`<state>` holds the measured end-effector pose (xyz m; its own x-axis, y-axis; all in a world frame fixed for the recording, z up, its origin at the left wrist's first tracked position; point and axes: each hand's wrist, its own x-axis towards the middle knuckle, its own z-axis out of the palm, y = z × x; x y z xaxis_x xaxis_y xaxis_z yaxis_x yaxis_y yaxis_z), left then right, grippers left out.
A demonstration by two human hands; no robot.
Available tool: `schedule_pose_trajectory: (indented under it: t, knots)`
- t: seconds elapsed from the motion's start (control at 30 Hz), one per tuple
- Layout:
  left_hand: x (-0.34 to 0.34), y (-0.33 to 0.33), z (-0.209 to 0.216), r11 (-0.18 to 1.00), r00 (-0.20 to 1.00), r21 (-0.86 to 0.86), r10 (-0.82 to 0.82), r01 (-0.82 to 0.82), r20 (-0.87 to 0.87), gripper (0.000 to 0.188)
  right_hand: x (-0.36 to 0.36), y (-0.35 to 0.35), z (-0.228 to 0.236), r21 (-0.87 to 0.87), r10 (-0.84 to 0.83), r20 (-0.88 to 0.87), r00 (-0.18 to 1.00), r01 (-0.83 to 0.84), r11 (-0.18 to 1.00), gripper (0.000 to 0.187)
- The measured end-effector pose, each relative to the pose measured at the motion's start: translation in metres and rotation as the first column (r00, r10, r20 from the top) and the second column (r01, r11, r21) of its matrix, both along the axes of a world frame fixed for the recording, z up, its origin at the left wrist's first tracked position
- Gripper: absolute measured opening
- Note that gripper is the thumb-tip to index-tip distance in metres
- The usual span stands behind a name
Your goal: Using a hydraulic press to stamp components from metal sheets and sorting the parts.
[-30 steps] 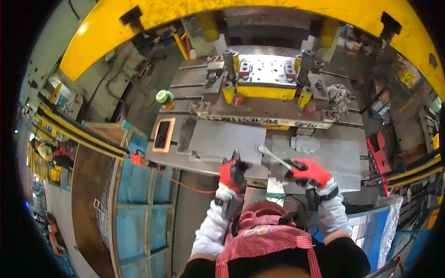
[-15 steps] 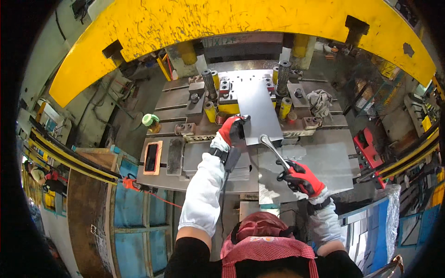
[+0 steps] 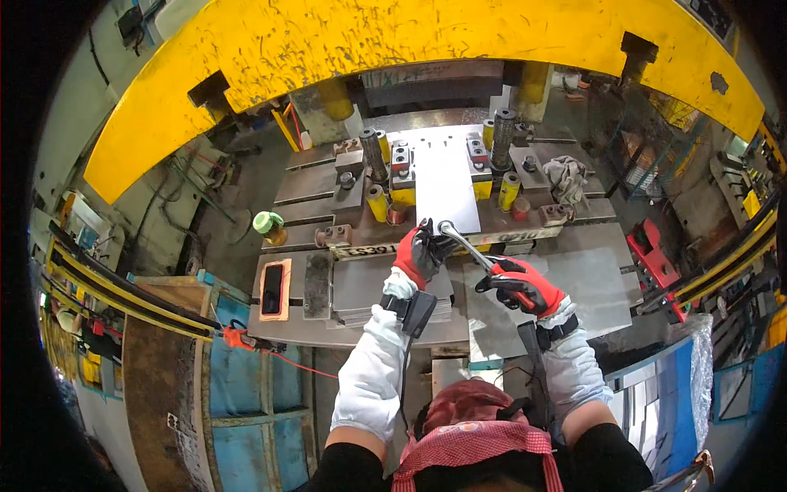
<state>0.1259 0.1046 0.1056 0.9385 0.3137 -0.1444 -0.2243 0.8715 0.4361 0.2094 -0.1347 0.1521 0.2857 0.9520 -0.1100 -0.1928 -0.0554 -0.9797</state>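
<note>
A flat, bright metal sheet (image 3: 447, 184) lies lengthwise over the die (image 3: 402, 182), its near end reaching toward me. My left hand (image 3: 424, 252), in a red and black glove, is closed at the sheet's near left corner, thumb on top; the other fingers are partly hidden. In my right hand (image 3: 525, 287), gloved alike, is a shiny wrench (image 3: 469, 248) with a round head. That head rests on or just over the sheet's near edge, close to my left fingertips.
Above hangs a yellow press beam (image 3: 426, 33). Guide posts (image 3: 374, 154) flank the die. Stacked sheets (image 3: 369, 287), a phone (image 3: 273, 287) and a green-capped bottle (image 3: 269, 225) sit left; a grey rag (image 3: 566, 179) lies right. A bare plate (image 3: 566, 287) covers the near right.
The sheet has shifted left and now lies straighter over the die. My left hand moved from its left side to the near corner. The wrench head moved up and left with my right hand.
</note>
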Motion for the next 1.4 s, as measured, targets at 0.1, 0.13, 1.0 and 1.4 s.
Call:
schedule_pose_trajectory:
  t: [0.1, 0.13, 1.0, 1.4]
  knots:
    - [0.008, -0.005, -0.002, 0.993, 0.993, 0.031, 0.111, -0.110, -0.027, 0.029, -0.001, 0.003, 0.011, -0.042, -0.036, -0.122, 0.992, 0.032, 0.999, 0.026]
    - [0.011, -0.007, -0.002, 0.991, 0.990, 0.046, 0.131, -0.129, -0.044, 0.030, -0.001, 0.002, 0.015, -0.046, -0.043, -0.135, 0.990, 0.037, 0.998, 0.027]
    - [0.038, -0.011, -0.023, 0.959, 0.943, 0.049, 0.285, -0.281, -0.174, 0.026, 0.009, -0.004, 0.008, -0.103, -0.103, -0.017, 0.995, 0.101, 0.990, 0.030]
    - [0.048, 0.006, -0.055, 0.956, 0.954, 0.103, 0.285, -0.275, -0.097, 0.031, 0.008, -0.006, 0.014, -0.111, -0.063, -0.079, 0.995, 0.054, 0.992, 0.025]
